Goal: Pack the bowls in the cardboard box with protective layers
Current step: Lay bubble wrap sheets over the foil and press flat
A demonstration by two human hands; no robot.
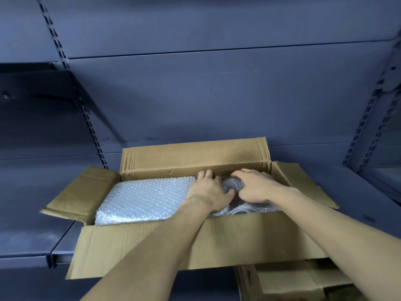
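Head view looked down into the open cardboard box [195,242] on a dark metal shelf [32,240], with a flat bubble-wrap pad [143,198] filling its left part. In the right part, by the far wall, both hands curled round a dark bubble-wrapped bundle [233,184], the left hand [208,190] at its left side and the right hand [256,187] over its top. What the bundle held could not be told.

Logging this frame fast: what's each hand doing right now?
Left hand: grips the bubble-wrapped bundle.
Right hand: grips the same bundle.
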